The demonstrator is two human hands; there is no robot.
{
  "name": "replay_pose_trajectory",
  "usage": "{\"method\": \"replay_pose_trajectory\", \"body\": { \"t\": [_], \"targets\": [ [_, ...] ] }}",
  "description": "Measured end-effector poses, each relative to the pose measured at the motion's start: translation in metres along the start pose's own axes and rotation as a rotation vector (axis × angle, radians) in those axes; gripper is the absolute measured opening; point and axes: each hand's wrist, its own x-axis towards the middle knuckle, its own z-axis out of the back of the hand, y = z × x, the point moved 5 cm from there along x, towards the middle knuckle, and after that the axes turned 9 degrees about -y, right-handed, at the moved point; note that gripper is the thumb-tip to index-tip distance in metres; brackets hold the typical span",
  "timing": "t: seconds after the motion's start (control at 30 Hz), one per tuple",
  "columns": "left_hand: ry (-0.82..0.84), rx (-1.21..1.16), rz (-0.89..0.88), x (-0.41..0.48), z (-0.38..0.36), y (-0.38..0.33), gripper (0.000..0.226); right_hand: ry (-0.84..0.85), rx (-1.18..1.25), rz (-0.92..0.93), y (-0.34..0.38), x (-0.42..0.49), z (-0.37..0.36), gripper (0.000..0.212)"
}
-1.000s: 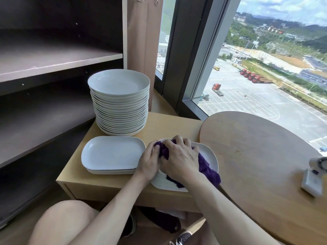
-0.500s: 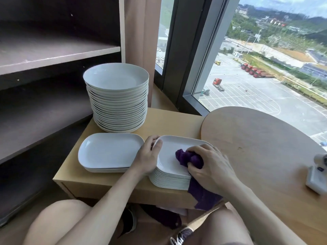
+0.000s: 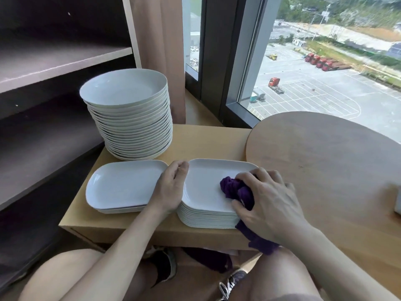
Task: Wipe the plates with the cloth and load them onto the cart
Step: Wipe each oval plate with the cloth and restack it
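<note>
A person's right hand clutches a bunched purple cloth and presses it onto the right half of the top plate, which crowns a stack of rectangular plates at lower centre of the frame. The cloth's loose tail hangs off the stack's near right corner. The left hand grips the same plate by its left short edge, wedged between this stack and a lower pile of rectangular plates just beside it at lower left. The plate's long axis runs left to right across the frame, from one hand to the other, and its bare surface lies left of the cloth, so the wiping stroke likely travels toward the left hand. A tall stack of round plates stands behind on the low wooden table. Whether the dark shelving at upper left is the cart cannot be told
</note>
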Motion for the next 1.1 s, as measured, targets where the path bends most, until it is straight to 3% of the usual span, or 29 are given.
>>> {"method": "replay_pose_trajectory", "body": {
  "t": [0.27,0.43,0.53,0.63,0.7,0.8,1.0,1.1],
  "targets": [
    [0.084,-0.144,0.067,-0.010,-0.001,-0.009,0.062,-0.055,0.061,-0.059,0.001,0.000,-0.002,0.040],
    [0.033,-0.206,0.051,-0.011,0.001,-0.015,0.059,-0.103,0.115,-0.072,0.000,-0.001,-0.003,0.037],
    [-0.013,-0.099,0.001,-0.009,0.003,-0.018,0.060,-0.116,0.134,-0.076,-0.002,-0.001,-0.004,0.039],
    [-0.108,0.276,-0.232,-0.012,0.009,-0.031,0.058,-0.144,0.147,-0.067,-0.002,-0.001,-0.005,0.040],
    [-0.134,0.360,-0.316,-0.012,0.014,-0.037,0.055,-0.161,0.187,-0.073,-0.003,-0.001,-0.005,0.040],
    [-0.115,0.250,-0.263,-0.010,0.020,-0.037,0.047,-0.197,0.258,-0.114,-0.004,0.000,-0.005,0.041],
    [-0.122,0.338,-0.176,0.000,0.036,-0.034,0.024,-0.270,0.369,-0.131,-0.003,0.000,-0.002,0.037],
    [-0.128,0.280,-0.092,0.007,0.053,-0.030,0.027,-0.305,0.496,-0.169,-0.009,0.003,0.002,0.035]
  ]
}}
